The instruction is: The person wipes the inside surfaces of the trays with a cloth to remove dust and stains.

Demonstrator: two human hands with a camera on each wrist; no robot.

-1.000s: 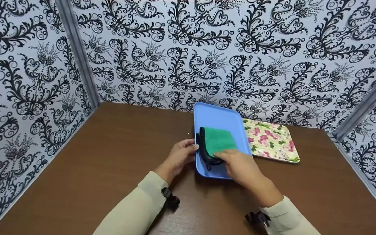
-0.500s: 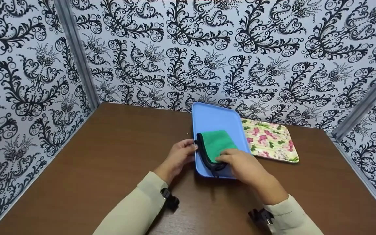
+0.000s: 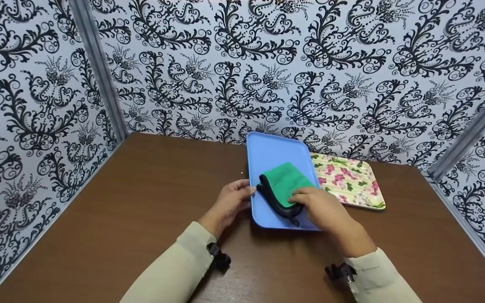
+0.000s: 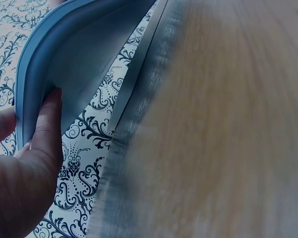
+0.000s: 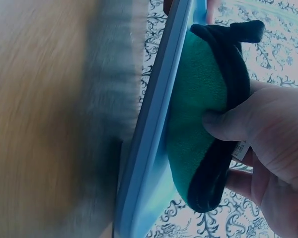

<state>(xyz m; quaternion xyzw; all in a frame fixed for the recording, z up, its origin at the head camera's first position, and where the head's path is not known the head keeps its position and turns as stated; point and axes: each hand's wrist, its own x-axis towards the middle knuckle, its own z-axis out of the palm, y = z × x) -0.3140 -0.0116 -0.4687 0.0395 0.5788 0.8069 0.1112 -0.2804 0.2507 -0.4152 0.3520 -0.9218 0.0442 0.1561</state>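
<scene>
A blue tray (image 3: 277, 147) is held up off the table, tilted, its near end toward me. My left hand (image 3: 230, 203) grips its left rim, thumb on the upper side and fingers beneath, as the left wrist view shows with the tray's underside (image 4: 84, 64). On the tray's face lies a folded green cloth (image 3: 286, 181) with black edging and a small loop. My right hand (image 3: 324, 210) pinches this cloth near its lower right corner. In the right wrist view the thumb presses the green side (image 5: 193, 99), and other fingers are behind the fold.
A floral-patterned tray (image 3: 352, 181) lies on the brown table (image 3: 162, 189), to the right of and partly behind the blue tray. Patterned wall panels (image 3: 242, 84) enclose the table at the back and sides. A tiny white speck (image 3: 242, 172) is left of the blue tray.
The right hand and the cloth have slid over the tray, first toward me, then to the right. The left hand keeps its grip on the rim, and the tray has barely shifted.
</scene>
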